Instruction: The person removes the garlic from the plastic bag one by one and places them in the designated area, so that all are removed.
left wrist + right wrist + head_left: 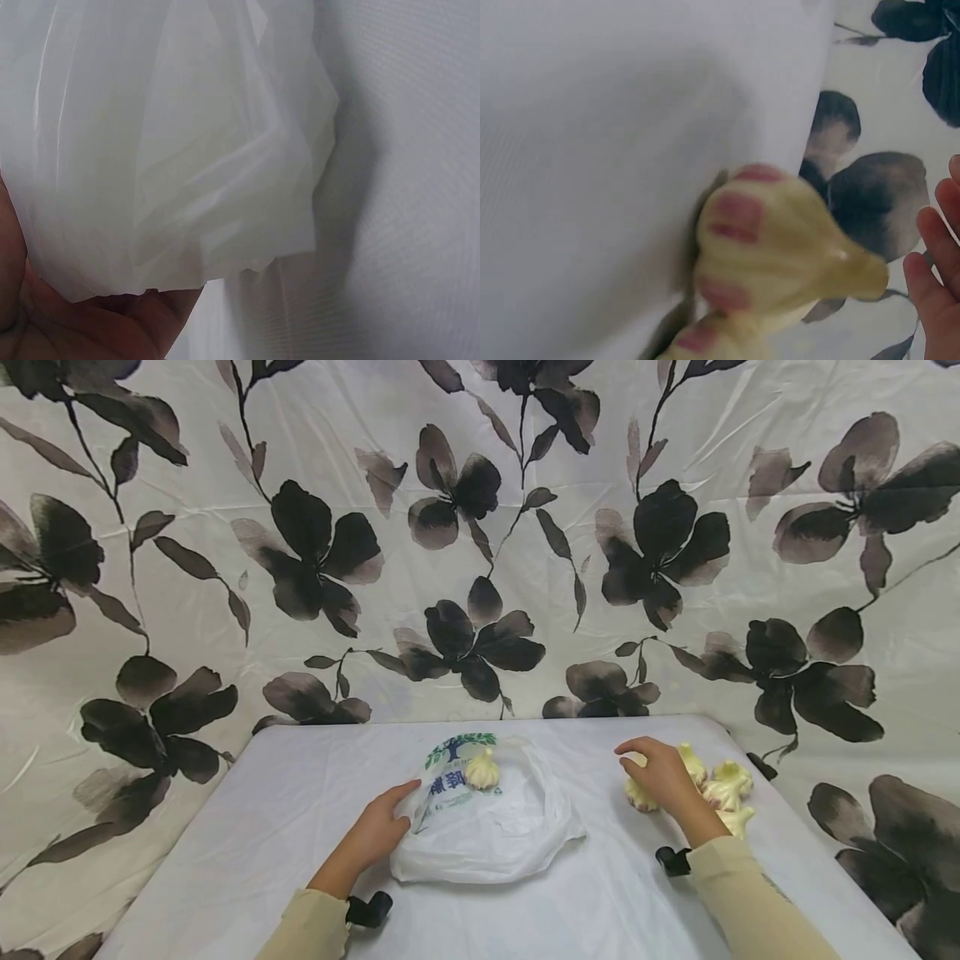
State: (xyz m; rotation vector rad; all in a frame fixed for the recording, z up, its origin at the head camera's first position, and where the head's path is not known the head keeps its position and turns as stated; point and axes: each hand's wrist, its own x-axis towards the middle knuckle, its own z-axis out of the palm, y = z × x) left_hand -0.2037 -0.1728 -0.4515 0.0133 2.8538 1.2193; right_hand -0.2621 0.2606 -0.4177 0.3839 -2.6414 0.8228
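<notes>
A white plastic bag [487, 852] with green and blue print lies spread on the table, and one garlic bulb [482, 770] sits on its printed part. At the bag's left edge my left hand [382, 822] holds the plastic; in the left wrist view the white film [172, 150] hides most of the fingers [142, 322]. Over the garlic group on the right hovers my right hand [663, 777], thumb and fingers apart. A bulb [640, 797] shows below it. In the right wrist view a garlic bulb [772, 240] with pink patches stands apart from the loosely extended fingers [937, 247].
Several garlic bulbs [726, 787] cluster near the right edge of the white-covered table [240, 860]. Behind the table hangs a white cloth with dark flowers [465, 647]. A black wrist device [369, 910] is strapped below the left hand, another [672, 861] below the right.
</notes>
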